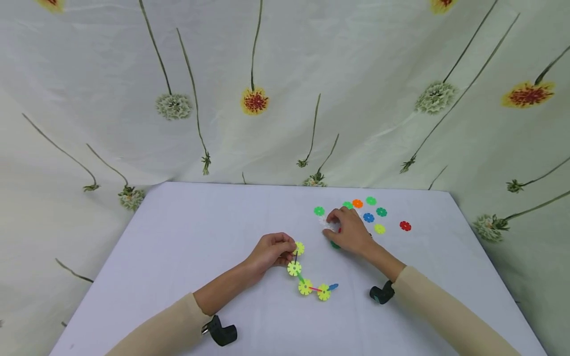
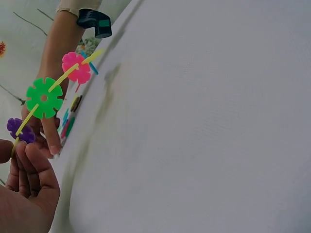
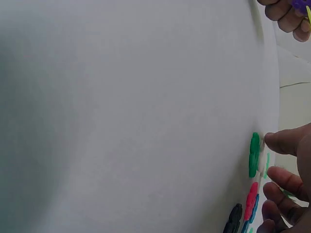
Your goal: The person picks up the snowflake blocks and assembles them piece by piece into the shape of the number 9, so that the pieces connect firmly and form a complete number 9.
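Observation:
In the head view my left hand (image 1: pixel 272 251) pinches the end of a chain of notched flower-shaped plastic discs (image 1: pixel 305 287). Yellow discs alternate with purple, green, pink and blue ones, slotted together edge to edge. The left wrist view shows thumb and fingertips on a yellow disc beside the purple disc (image 2: pixel 22 130), with the green disc (image 2: pixel 44 98) and pink disc (image 2: pixel 76 68) further along. My right hand (image 1: pixel 349 231) reaches down with thumb and fingers apart at a whitish disc (image 1: pixel 326 224). A dark green disc (image 3: pixel 254 154) lies by the thumb, and a red disc (image 3: pixel 250 201) is near the fingers.
Loose discs lie scattered around and beyond the right hand, among them an orange disc (image 1: pixel 357 203), a blue disc (image 1: pixel 368 217), a yellow disc (image 1: pixel 379 229) and a red disc at the right. A white cloth covers the table (image 1: pixel 200 222); a flower-patterned curtain (image 1: pixel 285 64) hangs behind.

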Demonstrator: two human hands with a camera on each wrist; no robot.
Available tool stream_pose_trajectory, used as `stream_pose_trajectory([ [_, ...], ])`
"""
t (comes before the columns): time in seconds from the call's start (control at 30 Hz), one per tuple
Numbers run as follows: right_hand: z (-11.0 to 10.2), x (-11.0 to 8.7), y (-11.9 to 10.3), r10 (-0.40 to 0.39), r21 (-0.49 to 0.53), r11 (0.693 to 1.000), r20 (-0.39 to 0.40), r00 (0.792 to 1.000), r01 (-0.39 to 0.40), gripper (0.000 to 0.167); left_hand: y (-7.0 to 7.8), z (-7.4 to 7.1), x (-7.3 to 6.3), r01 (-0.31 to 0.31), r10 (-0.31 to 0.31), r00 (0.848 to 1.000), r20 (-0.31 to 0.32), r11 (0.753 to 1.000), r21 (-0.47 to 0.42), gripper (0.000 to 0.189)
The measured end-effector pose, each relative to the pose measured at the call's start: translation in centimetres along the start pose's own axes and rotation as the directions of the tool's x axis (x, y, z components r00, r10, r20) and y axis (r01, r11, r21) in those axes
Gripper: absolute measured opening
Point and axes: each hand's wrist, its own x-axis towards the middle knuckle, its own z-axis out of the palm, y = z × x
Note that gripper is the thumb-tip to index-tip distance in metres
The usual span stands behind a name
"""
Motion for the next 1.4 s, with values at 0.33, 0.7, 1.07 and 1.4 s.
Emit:
stream_pose_trajectory([
  [0.33, 0.3, -0.2, 0.6, 0.011, -0.029, 1.000, 0.003, 1.000, -0.011, 0.028, -0.3, -0.3, -0.2, 0.002, -0.002, 1.000, 0.004, 1.000, 0.004, 0.012],
  [0.7, 0.5, -0.4, 0.5, -0.148, 0.183, 0.973, 0.020, 0.989, 0.142, 0.016, 0.0, 0.1, -0.2, -0.006, 0.006, 1.000, 0.013, 1.000, 0.014, 0.013],
  [1.07, 0.4, -1.2, -0.5, -0.221, 0.335, 0.924, 0.075, 0.972, 0.184, 0.014, -0.1, 0.0, -0.2, -0.004, 0.004, 1.000, 0.011, 1.000, 0.015, 0.015],
  [1.4, 0.2, -2.2, -2.0, -0.225, 0.513, 0.847, 0.107, 0.968, 0.140, 0.015, -0.3, -0.2, -0.2, 0.009, -0.009, 1.000, 0.006, 1.000, 0.012, 0.016],
])
